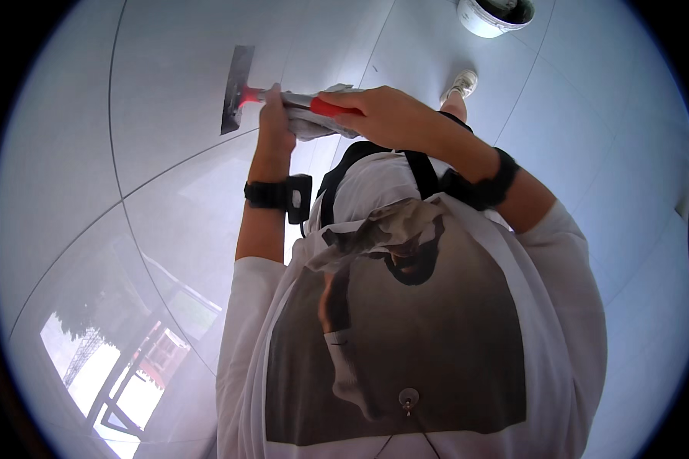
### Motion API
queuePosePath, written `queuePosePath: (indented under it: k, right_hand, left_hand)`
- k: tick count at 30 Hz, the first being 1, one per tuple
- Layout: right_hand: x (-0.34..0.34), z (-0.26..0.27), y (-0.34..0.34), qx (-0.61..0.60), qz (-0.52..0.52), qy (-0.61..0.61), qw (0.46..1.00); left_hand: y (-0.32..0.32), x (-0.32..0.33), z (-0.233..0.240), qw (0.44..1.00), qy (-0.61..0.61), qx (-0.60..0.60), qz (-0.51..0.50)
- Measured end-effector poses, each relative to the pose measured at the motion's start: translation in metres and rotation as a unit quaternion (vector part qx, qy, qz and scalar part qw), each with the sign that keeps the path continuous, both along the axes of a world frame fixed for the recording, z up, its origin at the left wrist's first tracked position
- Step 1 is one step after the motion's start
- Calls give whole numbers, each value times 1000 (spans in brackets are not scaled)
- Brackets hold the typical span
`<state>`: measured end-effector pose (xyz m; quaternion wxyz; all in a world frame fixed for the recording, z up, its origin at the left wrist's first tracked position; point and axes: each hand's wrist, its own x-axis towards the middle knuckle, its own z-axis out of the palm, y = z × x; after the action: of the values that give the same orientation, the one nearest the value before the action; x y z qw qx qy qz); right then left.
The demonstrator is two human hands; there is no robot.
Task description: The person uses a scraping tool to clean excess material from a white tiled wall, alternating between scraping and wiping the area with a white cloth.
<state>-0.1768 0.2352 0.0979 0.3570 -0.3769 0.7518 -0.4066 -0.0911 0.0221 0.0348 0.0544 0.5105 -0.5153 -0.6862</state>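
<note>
A wide-bladed scraper [239, 80] with a metal blade, a grey shaft and red fittings lies nearly level across the front of my body, its blade to the left. My right hand [387, 115] grips its red handle [333, 108]. Near the blade end, my left hand [275, 123] is around the shaft, with its thumb on top. A crumpled grey-white cloth [316, 127] is bunched under the shaft, against my left hand. The fingers beneath the cloth are hidden.
A white bucket [485, 22] with a dark inside stands on the floor at the upper right. Large pale glossy tiles [166, 97] with dark joints cover the floor. A shoe [461, 85] shows beyond my right forearm. Daylight from a window reflects at the lower left.
</note>
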Motion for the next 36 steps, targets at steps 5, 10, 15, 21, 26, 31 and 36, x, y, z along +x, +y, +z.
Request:
queuePosePath:
  k: [5,10,15,21,26,31,36]
  right_hand:
    - [6,-13,-5,-20,-7,40,999]
    - [-3,0,13,4,-9,-30,999]
    - [-16,8,61,38,-62,-58,996]
    - [-14,7,84,122,-130,-81,981]
    - [-6,3,95,128,-156,-93,975]
    - [-3,1,102,150,-166,-93,970]
    - [-3,2,104,137,-167,-84,973]
  left_hand:
    - [-2,0,-4,1000,6,-18,24]
    - [-7,11,15,984,-96,-141,-58]
    - [-33,37,4,852,-68,-500,-137]
    - [-41,15,2,772,-139,-578,-226]
    - [-69,0,-14,724,-202,-607,-258]
    - [-102,-9,-36,721,-206,-611,-253]
    - [-102,-9,-33,705,-259,-596,-284]
